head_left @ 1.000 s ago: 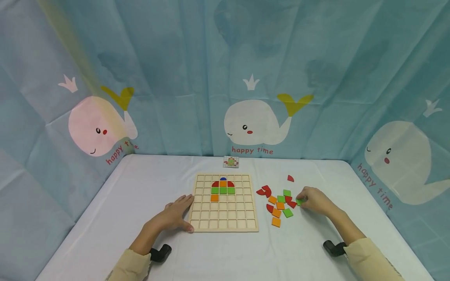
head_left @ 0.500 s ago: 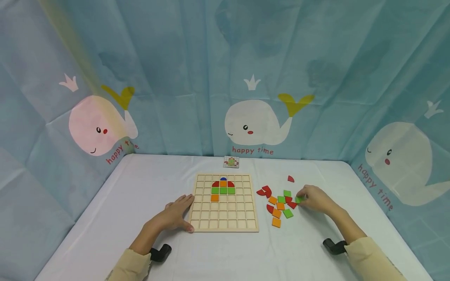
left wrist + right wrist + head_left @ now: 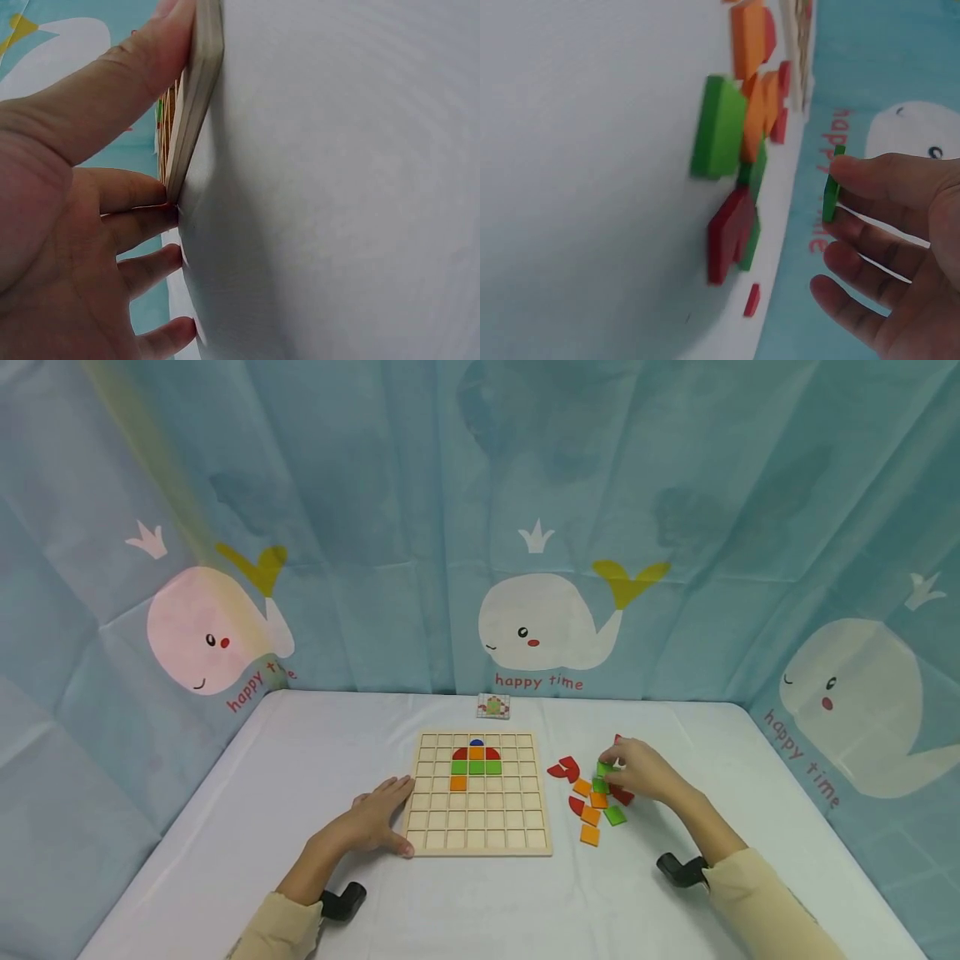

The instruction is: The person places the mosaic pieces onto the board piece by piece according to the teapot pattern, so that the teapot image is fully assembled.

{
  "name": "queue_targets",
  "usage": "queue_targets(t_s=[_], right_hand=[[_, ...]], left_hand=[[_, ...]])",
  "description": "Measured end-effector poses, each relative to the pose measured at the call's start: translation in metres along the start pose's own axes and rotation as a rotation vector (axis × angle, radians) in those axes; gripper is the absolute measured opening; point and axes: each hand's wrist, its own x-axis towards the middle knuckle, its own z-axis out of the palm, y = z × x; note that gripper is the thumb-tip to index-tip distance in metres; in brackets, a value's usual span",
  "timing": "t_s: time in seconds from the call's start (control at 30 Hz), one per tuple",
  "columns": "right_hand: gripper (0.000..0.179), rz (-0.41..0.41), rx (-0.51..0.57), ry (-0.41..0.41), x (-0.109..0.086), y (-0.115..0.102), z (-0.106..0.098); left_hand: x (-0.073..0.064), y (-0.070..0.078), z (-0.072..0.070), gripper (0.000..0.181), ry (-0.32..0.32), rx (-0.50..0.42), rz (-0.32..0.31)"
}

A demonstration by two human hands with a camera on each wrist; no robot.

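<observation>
My left hand (image 3: 373, 817) rests along the left edge of a wooden grid board (image 3: 487, 820), fingers extended, thumb at its near-left corner. On the board lie a blue piece (image 3: 476, 742), an orange square (image 3: 476, 752) between two red quarter-rounds, a row of green squares (image 3: 476, 767), and another orange square (image 3: 458, 783) below. My right hand (image 3: 645, 770) hovers above the loose pieces right of the board. Its thumb and fingertip pinch a green square tile (image 3: 832, 191), lifted off the table in the right wrist view. The hand partly hides red and green pieces beneath it.
Loose orange squares (image 3: 590, 835), a green square (image 3: 615, 815) and red quarter-rounds (image 3: 557, 771) lie scattered on the white table (image 3: 480, 910). A small picture card (image 3: 493, 707) sits behind the board. A blue curtain (image 3: 390, 568) with whales hangs at the back and sides.
My right hand has lifted the green tile from the right side of the loose pieces and carried it left, over them. The left hand and the board have stayed put.
</observation>
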Motion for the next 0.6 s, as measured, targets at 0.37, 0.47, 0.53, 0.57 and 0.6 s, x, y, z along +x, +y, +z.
queue_targets(t_s=[0.37,0.47,0.53,0.57,0.6], right_hand=[[0.024,-0.064,0.029,-0.009,0.029,-0.044,0.010],[0.025,-0.087,0.023,-0.018,0.038,-0.059,0.015],[0.024,-0.109,0.020,-0.021,0.044,-0.068,0.019],[0.024,-0.123,0.021,-0.021,0.046,-0.073,0.021],[0.024,-0.138,0.024,-0.022,0.049,-0.078,0.023]], left_hand=[[0.001,0.001,0.001,0.113,0.006,0.012,-0.010],[0.002,0.001,0.001,0.113,0.005,0.016,-0.013],[0.002,0.001,0.001,0.113,0.004,0.013,-0.015],[0.002,0.001,0.001,0.113,0.004,0.010,-0.016],[0.002,0.001,0.001,0.113,0.003,0.011,-0.015]])
